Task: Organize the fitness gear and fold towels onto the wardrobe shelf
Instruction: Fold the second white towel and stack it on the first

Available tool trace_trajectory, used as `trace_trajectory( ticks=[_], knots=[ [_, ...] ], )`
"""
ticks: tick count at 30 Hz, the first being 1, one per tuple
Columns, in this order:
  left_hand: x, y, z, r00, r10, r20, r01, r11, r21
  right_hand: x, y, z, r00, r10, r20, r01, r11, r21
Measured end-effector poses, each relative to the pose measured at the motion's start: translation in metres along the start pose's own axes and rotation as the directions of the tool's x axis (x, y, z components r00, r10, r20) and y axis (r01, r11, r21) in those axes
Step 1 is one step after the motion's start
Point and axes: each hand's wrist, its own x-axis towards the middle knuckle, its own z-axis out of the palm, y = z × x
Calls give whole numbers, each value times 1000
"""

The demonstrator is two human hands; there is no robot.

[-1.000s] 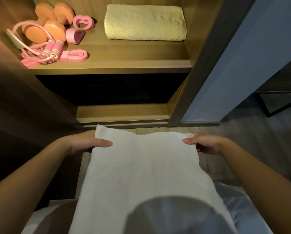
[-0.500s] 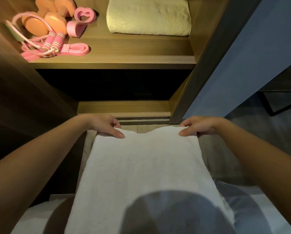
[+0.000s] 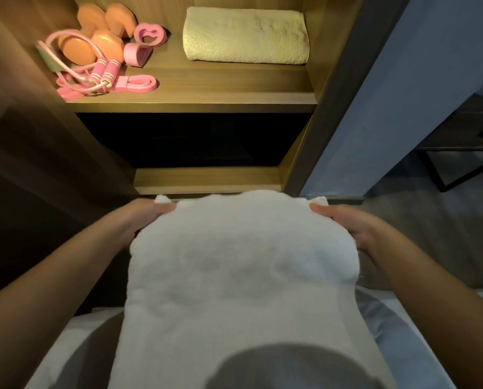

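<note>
Below two dumbbells (image 3: 79, 49) (image 3: 108, 46), one white towel (image 3: 234, 265) in two hands (image 3: 145, 217) (image 3: 352, 228)

2 bare forearms; left hand (image 3: 140, 220) and right hand (image 3: 356, 230) bare too. Pale whitish garment (image 3: 403, 335) on lower body, kind unclear.

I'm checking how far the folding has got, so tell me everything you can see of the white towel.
The white towel is plain, fluffy terry cloth. It looks doubled over: a rounded fold faces the wardrobe, with corners of a lower layer peeking out at both sides. It runs toward the person, its near end out of frame. The left hand grips its far left edge, the right hand its far right. A round shadow falls on its near part.
</note>
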Motion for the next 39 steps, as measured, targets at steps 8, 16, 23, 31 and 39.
trace_trajectory(
  ticks=[8,16,23,31,39],
  knots=[
    [-8,-36,18,911,394,-120,-331,875,354,1,48,13,907,-405,-112,312,827,-467],
    [23,-28,25,932,326,-158,-189,810,555,40,39,12,884,-439,-161,248,731,-636],
    [37,3,11,933,237,272,-361,604,711,56,-4,-2,944,-275,182,292,439,-849],
    [49,56,86,871,162,464,-490,363,793,81,-64,46,912,83,402,399,48,-916],
    [73,66,99,744,-133,655,-529,482,699,112,-66,80,790,366,492,427,247,-870]
  ],
)
